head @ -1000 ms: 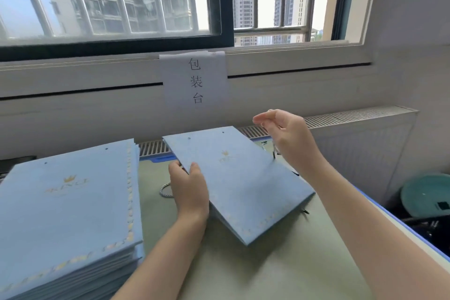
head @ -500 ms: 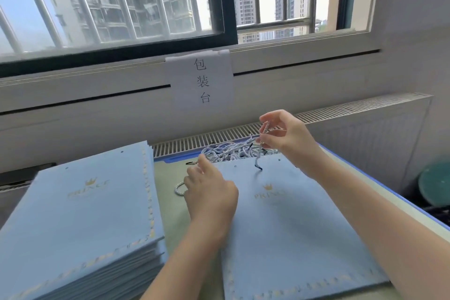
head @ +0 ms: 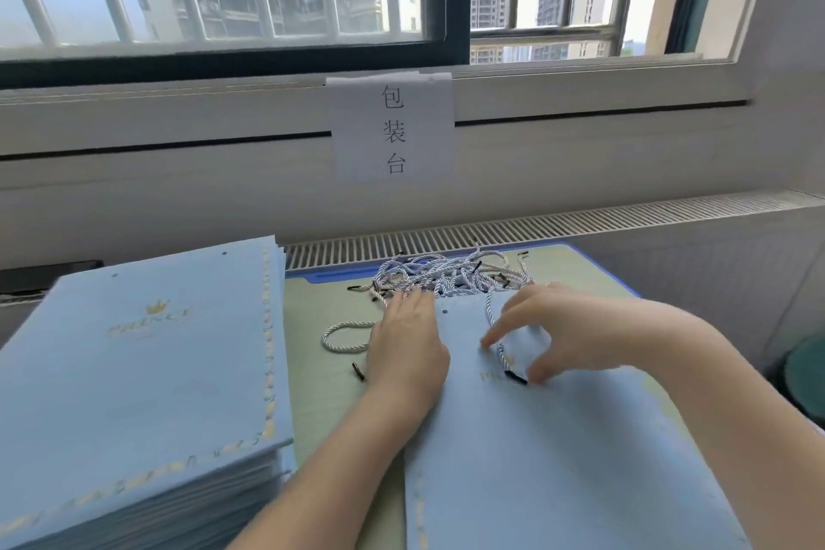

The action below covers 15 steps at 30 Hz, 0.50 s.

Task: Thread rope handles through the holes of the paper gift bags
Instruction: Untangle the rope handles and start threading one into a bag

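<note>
L hand (head: 408, 348) flat on bag (head: 558, 460) (R hand (head: 567, 335) arched).

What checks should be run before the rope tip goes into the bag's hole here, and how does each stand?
1. Bag lies flat on the table: ok.
2. Left hand presses on the bag's left edge: ok.
3. Punched hole near the top edge is uncovered: ok.
4. Rope is drawn out of the rope pile, its black tip lying on the bag: ok.
5. Right hand has a firm pinch on the tip: cannot tell, the fingers are blurred.
6. Tip lined up with the hole: not ok, it lies well below it.
</note>
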Each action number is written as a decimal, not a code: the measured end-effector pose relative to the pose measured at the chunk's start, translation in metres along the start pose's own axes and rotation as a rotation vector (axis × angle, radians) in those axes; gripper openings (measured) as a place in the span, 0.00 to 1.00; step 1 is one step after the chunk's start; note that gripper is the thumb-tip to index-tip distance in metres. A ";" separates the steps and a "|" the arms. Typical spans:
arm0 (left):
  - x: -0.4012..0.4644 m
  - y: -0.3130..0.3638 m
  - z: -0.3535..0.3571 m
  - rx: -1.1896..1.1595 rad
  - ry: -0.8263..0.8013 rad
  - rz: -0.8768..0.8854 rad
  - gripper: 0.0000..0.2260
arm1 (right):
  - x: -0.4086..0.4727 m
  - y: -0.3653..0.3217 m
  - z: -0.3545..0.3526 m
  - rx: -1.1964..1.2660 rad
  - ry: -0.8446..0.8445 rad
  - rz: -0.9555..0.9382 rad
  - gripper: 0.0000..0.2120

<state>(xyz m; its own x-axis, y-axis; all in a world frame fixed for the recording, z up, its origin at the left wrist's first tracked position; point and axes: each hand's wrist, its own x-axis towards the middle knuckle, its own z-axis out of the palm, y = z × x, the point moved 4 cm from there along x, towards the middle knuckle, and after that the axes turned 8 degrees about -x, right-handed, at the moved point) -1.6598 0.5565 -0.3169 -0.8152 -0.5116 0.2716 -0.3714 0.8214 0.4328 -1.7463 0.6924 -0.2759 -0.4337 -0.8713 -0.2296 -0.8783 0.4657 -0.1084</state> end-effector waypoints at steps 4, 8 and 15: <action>0.002 -0.005 0.008 0.085 0.046 -0.036 0.19 | 0.024 -0.015 -0.001 -0.134 0.186 -0.029 0.07; 0.000 -0.008 0.010 0.102 0.146 -0.023 0.27 | 0.045 -0.012 -0.011 -0.059 0.383 -0.049 0.05; -0.007 -0.010 0.002 -0.140 0.261 -0.048 0.22 | 0.051 -0.030 0.017 0.181 0.730 -0.271 0.15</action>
<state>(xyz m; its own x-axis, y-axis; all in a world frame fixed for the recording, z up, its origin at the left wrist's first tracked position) -1.6513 0.5522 -0.3253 -0.6496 -0.6112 0.4521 -0.3268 0.7614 0.5598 -1.7386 0.6367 -0.3009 -0.2870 -0.8097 0.5120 -0.9529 0.1863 -0.2395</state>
